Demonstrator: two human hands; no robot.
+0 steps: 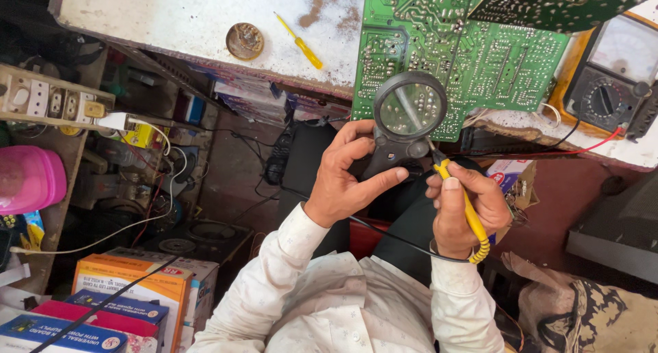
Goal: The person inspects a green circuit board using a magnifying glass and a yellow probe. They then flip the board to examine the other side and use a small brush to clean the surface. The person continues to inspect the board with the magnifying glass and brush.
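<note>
- A black magnifying glass (409,113) is grasped by the left hand (346,171), whose fingers are closed around its handle below the round lens.
- The lens is held in front of the lower edge of a large green circuit board (480,58), and solder points are seen through it.
- A soldering iron with a yellow handle (466,205) is gripped by the right hand (466,205), like a pen, with the fingers clenched around it.
- The dark tip of the iron is pointed up toward the magnifying glass and is just beside its lower right rim; whether it touches cannot be told.
- A black cord is led from the bottom of the iron across the lap of the person.
- The circuit board is laid on a worn white surface (192,17) and hangs partly over its edge.
- A second, darker circuit board (555,3) is placed on top of the green one, at the upper right.
- An analog multimeter (610,79) with a round dial is seen right of the boards, with red and black leads near it.
- A small yellow screwdriver (300,42) and a round tin (245,40) are lying on the surface, well apart from the hands.
</note>
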